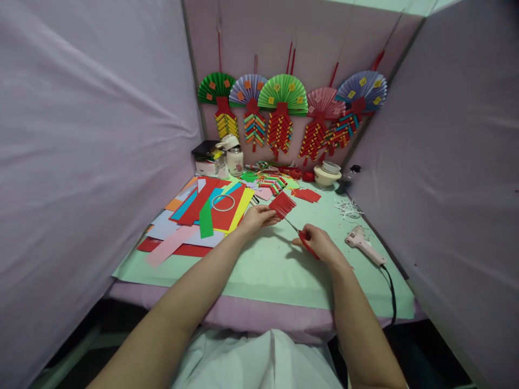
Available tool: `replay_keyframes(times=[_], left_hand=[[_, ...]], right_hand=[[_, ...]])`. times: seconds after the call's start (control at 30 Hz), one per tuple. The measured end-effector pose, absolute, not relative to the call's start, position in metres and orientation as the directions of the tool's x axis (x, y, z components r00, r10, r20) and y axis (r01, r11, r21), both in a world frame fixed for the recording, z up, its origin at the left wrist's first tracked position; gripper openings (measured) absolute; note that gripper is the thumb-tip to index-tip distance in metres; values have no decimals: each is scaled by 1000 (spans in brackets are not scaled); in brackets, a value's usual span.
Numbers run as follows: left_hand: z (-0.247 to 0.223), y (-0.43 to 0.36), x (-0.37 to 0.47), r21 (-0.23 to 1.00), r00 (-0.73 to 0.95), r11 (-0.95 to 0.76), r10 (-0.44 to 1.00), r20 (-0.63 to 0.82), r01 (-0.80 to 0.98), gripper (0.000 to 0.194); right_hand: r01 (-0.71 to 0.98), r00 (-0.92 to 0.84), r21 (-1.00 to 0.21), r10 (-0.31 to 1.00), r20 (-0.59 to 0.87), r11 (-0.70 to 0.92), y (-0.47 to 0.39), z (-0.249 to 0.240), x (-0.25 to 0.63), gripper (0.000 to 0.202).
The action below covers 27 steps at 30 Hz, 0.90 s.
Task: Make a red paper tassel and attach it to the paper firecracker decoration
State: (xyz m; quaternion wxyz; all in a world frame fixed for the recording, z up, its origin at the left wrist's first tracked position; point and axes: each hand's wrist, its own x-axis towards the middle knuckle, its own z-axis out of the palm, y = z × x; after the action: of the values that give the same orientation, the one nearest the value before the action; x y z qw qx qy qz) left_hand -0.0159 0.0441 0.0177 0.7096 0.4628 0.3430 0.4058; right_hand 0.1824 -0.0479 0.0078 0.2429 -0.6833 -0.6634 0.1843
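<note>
My left hand (261,216) pinches a small piece of red paper (283,204) by its left side, above the table. Narrow slits run through this paper, so its lower edge hangs as a fringe of thin strips. In my right hand (318,243) is a pair of scissors (308,246) with red handles. Their metal blades point up and left, with the tips at the fringe's lower right edge. Whether the tips touch the paper is hard to tell.
Coloured paper sheets (194,216) with a white ring (223,203) lie left. A glue gun (365,246) with a black cord, white paper scraps (347,209) and stacked tape rolls (327,174) are right. Paper fan ornaments (283,94) hang behind. Cloth walls (438,135) enclose both sides.
</note>
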Motion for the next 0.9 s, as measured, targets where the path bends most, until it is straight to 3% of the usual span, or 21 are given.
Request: replay_keyframes(times=[0.9], left_hand=[[10, 44, -12, 958, 531, 240, 838, -121, -159, 14]], right_hand=[[793, 23, -610, 999, 27, -2, -50, 10, 180, 42]])
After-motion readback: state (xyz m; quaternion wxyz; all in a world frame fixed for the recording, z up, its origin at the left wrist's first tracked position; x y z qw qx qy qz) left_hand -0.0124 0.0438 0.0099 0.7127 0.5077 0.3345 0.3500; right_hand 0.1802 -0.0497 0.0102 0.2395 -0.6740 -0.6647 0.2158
